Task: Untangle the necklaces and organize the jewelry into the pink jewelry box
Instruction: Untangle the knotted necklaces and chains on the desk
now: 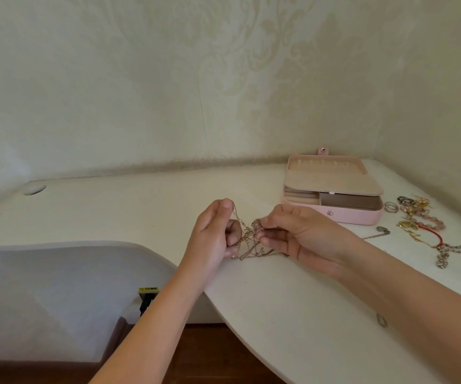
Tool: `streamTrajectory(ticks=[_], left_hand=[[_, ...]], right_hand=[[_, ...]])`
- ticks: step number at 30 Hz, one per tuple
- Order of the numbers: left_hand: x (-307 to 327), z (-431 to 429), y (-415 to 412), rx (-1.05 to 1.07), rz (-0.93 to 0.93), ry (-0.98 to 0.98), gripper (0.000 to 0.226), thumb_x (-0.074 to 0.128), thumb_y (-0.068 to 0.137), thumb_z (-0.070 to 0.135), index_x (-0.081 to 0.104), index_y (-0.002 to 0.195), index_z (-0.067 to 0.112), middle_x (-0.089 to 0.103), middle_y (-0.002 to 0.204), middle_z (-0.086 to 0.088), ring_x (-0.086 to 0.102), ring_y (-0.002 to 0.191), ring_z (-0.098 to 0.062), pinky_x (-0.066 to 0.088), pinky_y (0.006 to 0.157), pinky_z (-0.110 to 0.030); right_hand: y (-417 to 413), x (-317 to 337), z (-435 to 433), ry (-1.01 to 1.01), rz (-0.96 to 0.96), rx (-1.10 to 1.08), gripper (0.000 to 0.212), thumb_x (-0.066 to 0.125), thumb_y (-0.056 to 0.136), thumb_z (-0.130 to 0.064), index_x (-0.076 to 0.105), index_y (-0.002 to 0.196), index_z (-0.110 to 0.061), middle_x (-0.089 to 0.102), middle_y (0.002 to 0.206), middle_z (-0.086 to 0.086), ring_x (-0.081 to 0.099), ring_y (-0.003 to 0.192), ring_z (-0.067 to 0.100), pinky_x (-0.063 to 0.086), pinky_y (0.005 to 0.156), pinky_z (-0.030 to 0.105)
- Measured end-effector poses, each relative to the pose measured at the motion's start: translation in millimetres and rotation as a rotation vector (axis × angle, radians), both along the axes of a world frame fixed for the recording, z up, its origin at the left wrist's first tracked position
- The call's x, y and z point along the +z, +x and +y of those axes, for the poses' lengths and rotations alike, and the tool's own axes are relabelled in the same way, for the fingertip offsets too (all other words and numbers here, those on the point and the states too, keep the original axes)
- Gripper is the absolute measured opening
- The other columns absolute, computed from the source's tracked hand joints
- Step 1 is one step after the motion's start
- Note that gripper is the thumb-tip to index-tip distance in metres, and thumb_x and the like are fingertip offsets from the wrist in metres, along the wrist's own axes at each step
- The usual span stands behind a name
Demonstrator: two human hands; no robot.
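Note:
A tangle of thin gold necklace chains (pixel 250 239) hangs between my two hands just above the white desk (pixel 293 306). My left hand (pixel 214 234) pinches a strand at its top, with its lower fingers curled round other strands. My right hand (pixel 296 234) pinches the knot from the right with its fingertips. The pink jewelry box (pixel 362 216) stands open behind my right hand, its lid (pixel 332 176) tilted back and its beige compartments showing.
Loose jewelry lies right of the box: rings (pixel 391 207), gold earrings (pixel 420 203), a pink bead bracelet (pixel 429 221), a red cord (pixel 434 232), a silver chunky chain (pixel 451 252), a silver pendant chain (pixel 381 231). A small ring (pixel 381 320) lies by my right forearm. The desk edge curves inward at left.

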State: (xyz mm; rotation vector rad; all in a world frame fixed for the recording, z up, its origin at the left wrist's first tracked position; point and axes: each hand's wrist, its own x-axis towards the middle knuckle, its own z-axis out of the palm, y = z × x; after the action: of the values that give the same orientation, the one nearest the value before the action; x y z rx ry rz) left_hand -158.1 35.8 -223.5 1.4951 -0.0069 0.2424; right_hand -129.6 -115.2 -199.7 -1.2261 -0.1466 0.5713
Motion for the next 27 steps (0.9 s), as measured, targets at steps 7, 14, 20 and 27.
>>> streamTrajectory(ticks=[7,14,20,27], left_hand=[[0.2,-1.2,0.1,0.115,-0.042,-0.054,0.028,0.035,0.104,0.025,0.038,0.080,0.010,0.034,0.046,0.008,0.027,0.041,-0.005,0.024,0.038,-0.014],[-1.3,-1.8,-0.5,0.135,-0.076,-0.018,0.030,0.034,0.104,0.027,0.038,0.079,0.011,0.035,0.046,0.009,0.029,0.041,-0.006,0.027,0.037,-0.016],[-1.4,-0.3,1.5,0.119,-0.004,-0.035,0.028,0.036,0.103,0.030,0.040,0.084,0.011,0.036,0.045,0.009,0.028,0.040,-0.005,0.024,0.037,-0.017],[-6.1,-1.4,5.0,0.109,-0.063,0.037,0.027,0.034,0.104,0.027,0.045,0.086,0.010,0.059,0.070,-0.001,0.061,0.064,-0.016,0.045,0.047,-0.022]], right_hand=[[1.2,3.8,-11.1,-0.496,-0.333,0.051,0.016,0.070,0.079,0.003,0.062,0.088,-0.006,0.066,0.070,0.009,0.059,0.062,0.019,0.051,0.063,0.024],[-5.8,6.0,-5.4,-1.016,-0.811,-0.024,0.013,0.060,0.082,-0.012,0.070,0.076,-0.019,0.061,0.066,-0.009,0.050,0.048,-0.004,0.038,0.049,0.008],[-0.7,7.8,-10.2,-0.522,-0.487,-0.064,0.019,0.060,0.082,-0.001,0.067,0.070,-0.014,0.062,0.063,-0.002,0.055,0.057,0.005,0.047,0.063,0.016],[5.4,-0.4,-9.0,-0.048,-0.022,0.095,0.013,0.053,0.091,0.003,0.061,0.085,-0.005,0.060,0.063,0.008,0.059,0.062,0.017,0.056,0.074,0.030]])
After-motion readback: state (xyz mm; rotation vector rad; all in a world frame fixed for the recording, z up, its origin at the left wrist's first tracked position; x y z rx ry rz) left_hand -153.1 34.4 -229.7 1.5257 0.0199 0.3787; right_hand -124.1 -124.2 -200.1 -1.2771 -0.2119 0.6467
